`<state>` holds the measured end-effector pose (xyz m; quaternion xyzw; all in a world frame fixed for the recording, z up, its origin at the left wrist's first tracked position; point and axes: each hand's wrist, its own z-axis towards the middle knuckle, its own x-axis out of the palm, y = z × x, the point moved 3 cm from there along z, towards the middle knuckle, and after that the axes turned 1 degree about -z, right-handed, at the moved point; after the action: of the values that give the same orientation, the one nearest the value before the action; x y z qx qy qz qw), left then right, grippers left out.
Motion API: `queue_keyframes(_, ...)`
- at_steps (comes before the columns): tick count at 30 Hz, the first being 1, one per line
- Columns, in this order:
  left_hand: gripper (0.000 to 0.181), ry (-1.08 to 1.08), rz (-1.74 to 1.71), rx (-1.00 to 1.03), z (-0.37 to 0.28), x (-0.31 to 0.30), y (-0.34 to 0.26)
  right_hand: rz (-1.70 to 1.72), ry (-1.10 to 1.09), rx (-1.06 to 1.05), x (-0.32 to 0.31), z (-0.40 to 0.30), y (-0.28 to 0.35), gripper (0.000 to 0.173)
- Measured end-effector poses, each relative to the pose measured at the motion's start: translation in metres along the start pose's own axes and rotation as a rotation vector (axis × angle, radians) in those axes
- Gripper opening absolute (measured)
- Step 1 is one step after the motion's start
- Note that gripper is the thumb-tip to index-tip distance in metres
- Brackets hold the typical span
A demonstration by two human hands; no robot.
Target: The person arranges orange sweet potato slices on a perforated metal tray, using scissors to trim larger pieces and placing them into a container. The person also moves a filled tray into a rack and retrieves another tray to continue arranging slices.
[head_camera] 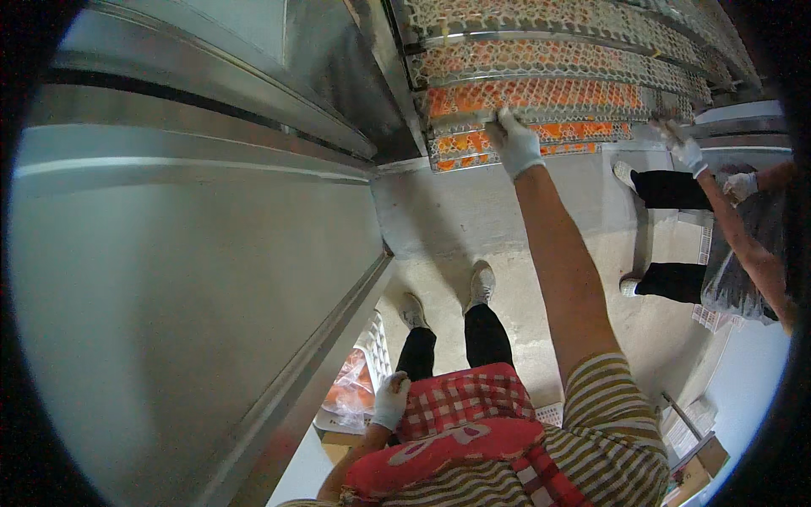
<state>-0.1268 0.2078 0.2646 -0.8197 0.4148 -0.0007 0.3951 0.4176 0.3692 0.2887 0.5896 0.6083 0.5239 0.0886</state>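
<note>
My right hand (516, 147), in a white glove, reaches forward with its fingers around the front metal rail of a mesh tray (538, 98). That tray is one of several stacked in a rack, with bright orange pieces showing through the mesh. My gloved left hand (391, 400) hangs low beside my red checked apron (466, 399), its fingers curled and nothing visible in them. At the right end of the trays is a co-worker's gloved hand (681, 147); whether it grips a tray is unclear.
A large metal-edged door panel (190, 266) fills the left side. Behind it, near my left hand, stands a white plastic crate (378, 345) with a clear bag (351, 386) of orange contents. The co-worker (741, 253) stands on the right. Cardboard boxes (697, 472) lie lower right.
</note>
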Motion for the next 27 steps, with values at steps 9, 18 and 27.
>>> queue_keyframes(9, 0.025, 0.018, 0.347, 0.059, -0.006, 0.035, -0.006, -0.039, 0.037, -0.143, 0.036, 0.067, 0.003, 0.015)
queue_keyframes(18, 0.018, -0.151, 0.233, 0.160, -0.001, 0.017, 0.004, 0.423, -0.012, 0.108, -0.030, 0.110, -0.115, 0.042)
queue_keyframes(27, 0.017, -0.149, 0.359, 0.197, 0.007, 0.002, -0.001, 0.548, -0.085, 0.002, -0.015, 0.121, -0.121, 0.061)
